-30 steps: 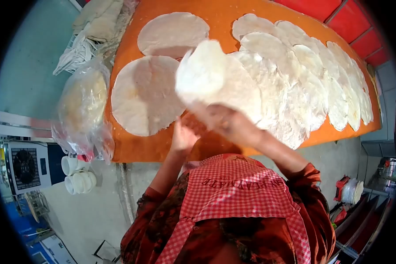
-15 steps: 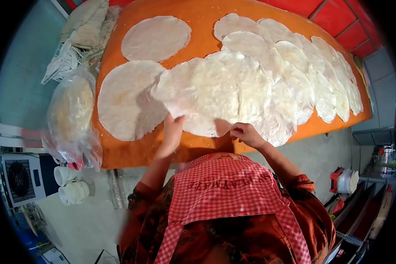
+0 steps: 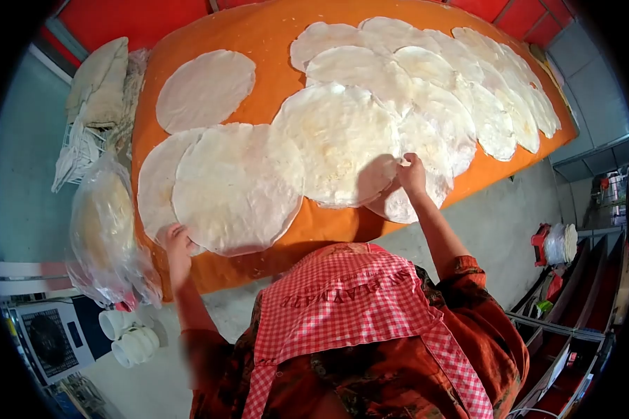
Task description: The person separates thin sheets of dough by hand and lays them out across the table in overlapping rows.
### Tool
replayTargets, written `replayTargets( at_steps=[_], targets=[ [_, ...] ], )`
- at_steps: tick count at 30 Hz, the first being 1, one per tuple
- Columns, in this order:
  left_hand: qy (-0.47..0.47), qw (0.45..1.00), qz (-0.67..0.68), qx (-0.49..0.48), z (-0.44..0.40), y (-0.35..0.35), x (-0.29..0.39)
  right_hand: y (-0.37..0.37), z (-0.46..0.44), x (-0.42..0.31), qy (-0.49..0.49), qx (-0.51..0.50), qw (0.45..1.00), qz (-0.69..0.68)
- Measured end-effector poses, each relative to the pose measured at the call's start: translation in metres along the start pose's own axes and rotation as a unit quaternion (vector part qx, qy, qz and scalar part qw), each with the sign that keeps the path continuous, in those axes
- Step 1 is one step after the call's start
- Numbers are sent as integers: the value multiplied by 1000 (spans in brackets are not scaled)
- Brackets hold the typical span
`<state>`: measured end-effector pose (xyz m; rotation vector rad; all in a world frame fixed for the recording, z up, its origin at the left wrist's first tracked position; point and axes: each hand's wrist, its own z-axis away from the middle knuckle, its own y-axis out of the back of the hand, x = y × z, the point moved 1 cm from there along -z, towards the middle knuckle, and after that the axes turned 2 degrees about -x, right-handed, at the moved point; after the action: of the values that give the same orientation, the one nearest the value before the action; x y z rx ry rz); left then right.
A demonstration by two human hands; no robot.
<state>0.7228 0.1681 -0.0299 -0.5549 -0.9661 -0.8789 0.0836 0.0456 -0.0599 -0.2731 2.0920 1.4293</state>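
Note:
Many thin, pale round flatbreads lie overlapping on an orange cloth. My left hand (image 3: pixel 178 241) is at the lower left, its curled fingers on the edge where a broad flatbread (image 3: pixel 241 188) partly covers another flatbread (image 3: pixel 157 178). To the right, my right hand (image 3: pixel 412 173) pinches the right edge of a large flatbread (image 3: pixel 335 143), its shadow falling across the sheet. The hands are wide apart, with both of these large sheets lying flat between them.
A separate flatbread (image 3: pixel 206 87) lies at the back left of the orange cloth (image 3: pixel 272 70). Beside the cloth's left edge are a clear plastic bag (image 3: pixel 101 223) and folded cloths (image 3: pixel 98 84). White cups (image 3: pixel 133 346) and a boxy appliance (image 3: pixel 49 339) stand lower left.
My left hand has moved left and down, and a flatbread now overlaps the leftmost one. My right hand has moved up and right to a flatbread's edge. The head view has shifted.

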Motion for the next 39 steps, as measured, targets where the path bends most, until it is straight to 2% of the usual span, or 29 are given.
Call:
replayTargets(
  at_steps=[1, 3, 4, 5, 6, 8, 10, 12, 13, 14, 16, 19, 21, 23, 25, 28, 30, 31, 33, 35, 36, 37, 38, 39],
  targets=[
    [-3, 1000, -4, -4, 9, -8, 1, 14, -2, -15, -70, -83, 992, -61],
    [-6, 1000, -9, -11, 23, -21, -1, 8, -16, -19, -128, -120, 981, -78],
    [-39, 999, 10, -13, 23, -21, -4, 6, -18, -19, -158, -141, 974, -84],
    [-72, 997, 26, -15, 21, -22, -7, 8, -14, -28, -58, -77, 995, 10],
    [-107, 993, 42, -19, 17, -24, -6, 17, -9, -51, 37, -49, 997, 45],
    [-137, 990, 12, -12, 33, -31, 26, 38, 4, -99, 228, 6, 967, 111],
    [-154, 988, -24, 1, 38, -28, 39, 22, 20, -106, 297, -168, 940, 2],
    [-159, 985, -68, 16, 27, -14, 34, 5, 45, -110, 372, -281, 884, 25],
    [-151, 985, -79, -1, -5, 12, 6, 8, 58, -124, 389, -278, 877, 48],
    [-130, 989, -66, 7, 0, 16, 7, 12, 70, -136, 404, -276, 869, 72],
    [-86, 995, -39, 16, 17, -1, 4, 7, 73, -136, 375, -298, 874, 81],
    [-191, 978, -76, 31, 6, -1, -35, 15, 79, -141, 397, -294, 864, 92],
    [-284, 927, -215, 113, -21, 8, -80, 15, 81, -141, 418, -270, 860, 109],
    [-289, 921, -230, 120, -16, 0, -78, 6, 81, -132, 412, -263, 862, 137],
    [-212, 969, -120, 50, 27, -28, -34, 5, 81, -136, 416, -238, 865, 151],
    [-216, 966, -134, 43, 33, -27, -20, -4, 74, -132, 418, -232, 868, 135],
    [-241, 958, -145, 52, 25, -15, -9, 17, 56, -158, 434, -252, 864, 48],
    [-248, 953, -163, 69, 29, -10, 0, 14, 42, -145, 408, -210, 888, 40],
    [-242, 939, -219, 111, 33, 1, 14, 18, 8, -132, 273, -201, 938, -67],
    [-301, 860, -357, 207, 51, -3, 28, 40, -17, -146, 200, -223, 945, -133],
    [-367, 771, -445, 271, 69, -14, 39, 50, -22, -153, 171, -232, 944, -164],
    [-424, 663, -521, 331, 80, -26, 45, 61, -18, -167, 219, -211, 941, -147],
    [-429, 778, -390, 242, 77, -39, 34, 70, -7, -187, 266, -192, 936, -129],
    [-412, 866, -245, 144, 72, -52, 12, 73, 9, -204, 311, -178, 927, -108]
  ],
)
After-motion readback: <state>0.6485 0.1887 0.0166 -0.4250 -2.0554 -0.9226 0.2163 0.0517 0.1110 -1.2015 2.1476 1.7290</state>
